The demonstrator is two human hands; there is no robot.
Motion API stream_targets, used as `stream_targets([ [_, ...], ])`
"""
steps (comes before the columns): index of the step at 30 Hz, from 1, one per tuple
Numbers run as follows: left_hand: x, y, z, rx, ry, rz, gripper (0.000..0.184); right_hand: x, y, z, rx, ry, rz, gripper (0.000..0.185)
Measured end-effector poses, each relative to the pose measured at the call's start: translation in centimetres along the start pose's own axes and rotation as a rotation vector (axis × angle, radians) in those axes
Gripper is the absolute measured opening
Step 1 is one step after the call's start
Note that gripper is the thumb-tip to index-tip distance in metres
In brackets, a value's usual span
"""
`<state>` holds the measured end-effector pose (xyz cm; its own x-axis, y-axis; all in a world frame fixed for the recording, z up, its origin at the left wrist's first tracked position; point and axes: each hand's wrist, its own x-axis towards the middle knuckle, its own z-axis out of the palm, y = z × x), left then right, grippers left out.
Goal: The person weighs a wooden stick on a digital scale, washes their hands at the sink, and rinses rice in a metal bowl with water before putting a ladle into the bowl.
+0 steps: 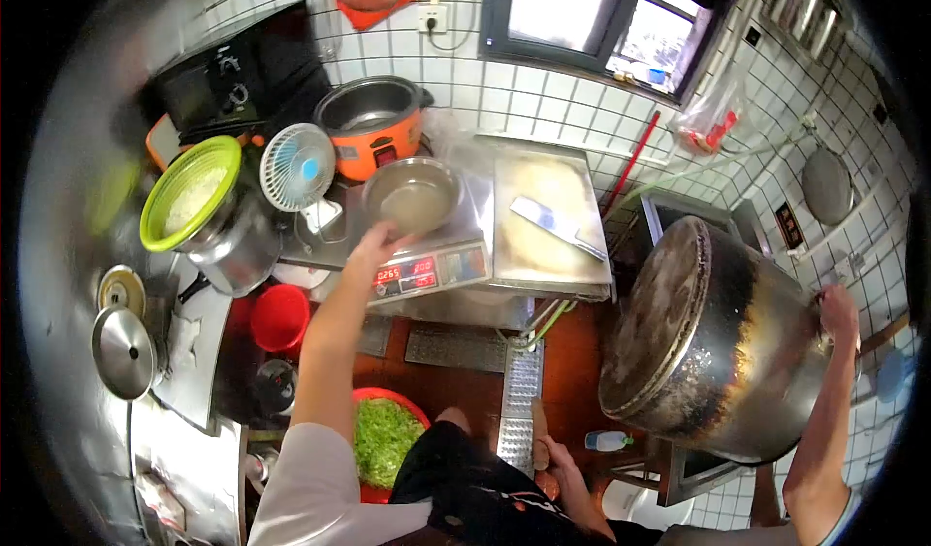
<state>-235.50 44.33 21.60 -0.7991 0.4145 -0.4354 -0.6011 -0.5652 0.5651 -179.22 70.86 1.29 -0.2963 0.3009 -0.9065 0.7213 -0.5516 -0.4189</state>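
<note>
1. Reaching over the front edge of a steel counter (504, 306), the person's left hand (376, 242) touches the near rim of a metal bowl (414, 197), fingers bent; blur hides how tightly they close.
2. The bowl rests on a digital scale (427, 273), its red figures lit along the counter's front edge.
3. The right hand (570, 473) is low beside the body; its grip cannot be told.
4. An orange cooker (373, 155) stands toward the back edge, a cleaver (553, 224) near the right end.
</note>
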Motion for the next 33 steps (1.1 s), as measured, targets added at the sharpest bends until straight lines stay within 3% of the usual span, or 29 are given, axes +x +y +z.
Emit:
stream_targets([
  [1,-1.6,0.6,1.2,-0.023,-0.016,-0.050,0.041,-1.4,-1.2,0.0,0.096,-0.099,-0.008,0.058],
  [4,-1.0,1.4,1.2,-0.067,0.011,-0.135,0.040,-1.3,-2.0,0.1,0.286,-0.200,-0.066,0.050],
  [5,-0.9,1.4,1.0,-0.078,0.000,-0.170,0.040,-2.8,-3.2,0.4,0.284,-0.179,-0.059,0.042],
  [8,-1.0,1.6,1.4,-0.023,-0.054,-0.178,0.042,-3.0,-5.3,0.8,0.303,-0.124,-0.003,0.040],
  [10,-1.8,1.9,2.5,0.021,0.051,-0.225,0.042,-1.8,-5.5,1.7,0.383,-0.126,0.003,0.040],
  [12,-0.9,1.4,1.1,0.044,0.013,-0.088,0.014,-1.2,-6.2,3.4,0.497,-0.160,-0.055,0.046],
  [13,0.1,1.8,1.1,0.141,0.039,-0.197,0.006,-0.1,-6.6,4.4,0.558,-0.159,-0.054,0.041],
  [18,2.5,3.3,-3.4,0.197,0.091,-0.314,0.017,0.3,-9.1,9.2,0.683,-0.052,0.005,0.041],
  [23,0.7,5.7,2.1,0.201,0.205,-0.276,0.026,-0.3,-11.3,12.0,0.635,0.039,0.021,0.045],
  [26,2.6,7.3,1.5,0.335,0.189,-0.324,0.028,-0.2,-10.9,12.7,0.637,0.047,0.039,0.043],
  [29,3.4,8.8,3.9,0.422,0.089,-0.339,0.007,-0.2,-10.8,13.7,0.667,0.007,0.033,0.046],
  [33,7.3,9.5,5.8,0.485,-0.013,-0.389,0.021,-0.3,-10.7,14.9,0.669,0.047,0.064,0.043],
])
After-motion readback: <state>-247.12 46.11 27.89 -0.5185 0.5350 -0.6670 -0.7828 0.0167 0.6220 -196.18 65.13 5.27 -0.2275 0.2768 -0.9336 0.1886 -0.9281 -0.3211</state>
